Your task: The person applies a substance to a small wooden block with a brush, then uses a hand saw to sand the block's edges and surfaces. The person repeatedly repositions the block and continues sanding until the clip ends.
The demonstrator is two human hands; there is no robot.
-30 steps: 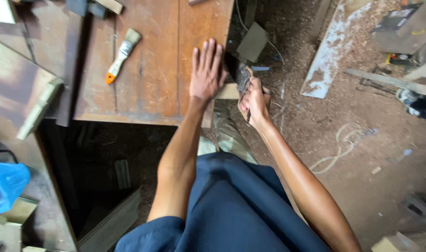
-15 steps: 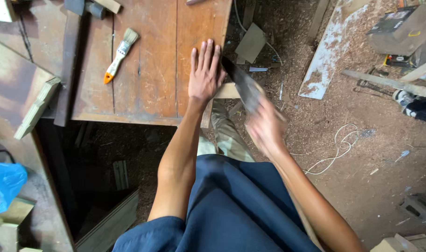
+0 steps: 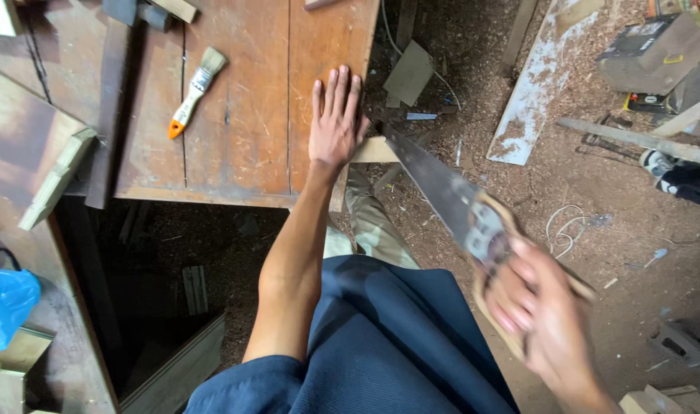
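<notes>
My left hand (image 3: 336,119) lies flat, fingers spread, on the right edge of a brown wooden workbench (image 3: 242,130), pressing beside a pale wood piece (image 3: 374,150) that sticks out over the edge. My right hand (image 3: 538,310), blurred, grips the wooden handle of a hand saw (image 3: 442,192). The saw blade slants up to the left and its tip meets the pale wood piece next to my left thumb.
A paintbrush (image 3: 195,90) with an orange-tipped handle lies on the bench. A blue plastic bag (image 3: 4,307) sits at the lower left. The floor is covered with sawdust, a whitish board (image 3: 534,92), scrap wood, a cord (image 3: 568,222) and boxes (image 3: 653,50).
My right hand has drawn the saw back toward me and to the lower right, so more blade shows. My left hand has stayed flat on the bench.
</notes>
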